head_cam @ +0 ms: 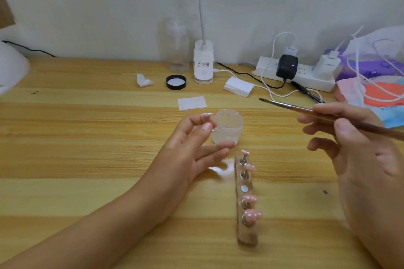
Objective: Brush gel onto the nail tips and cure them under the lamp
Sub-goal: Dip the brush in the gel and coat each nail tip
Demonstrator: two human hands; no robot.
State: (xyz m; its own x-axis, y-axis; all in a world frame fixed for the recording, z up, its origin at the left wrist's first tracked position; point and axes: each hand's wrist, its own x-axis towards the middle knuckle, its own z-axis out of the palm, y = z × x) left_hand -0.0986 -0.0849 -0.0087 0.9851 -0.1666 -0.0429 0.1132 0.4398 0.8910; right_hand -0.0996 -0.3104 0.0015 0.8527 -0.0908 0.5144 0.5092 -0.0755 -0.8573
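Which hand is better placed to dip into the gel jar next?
Right: the right hand grips the brush, bristles pointing toward the open gel jar; the left hand pinches a nail tip.

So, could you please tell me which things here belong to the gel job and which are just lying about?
In use: brush in the right hand, nail tip pinched in the left hand, gel jar, holder strip, white dome at left edge, probably the lamp.
Lying about: pump bottle, power strip, pen.
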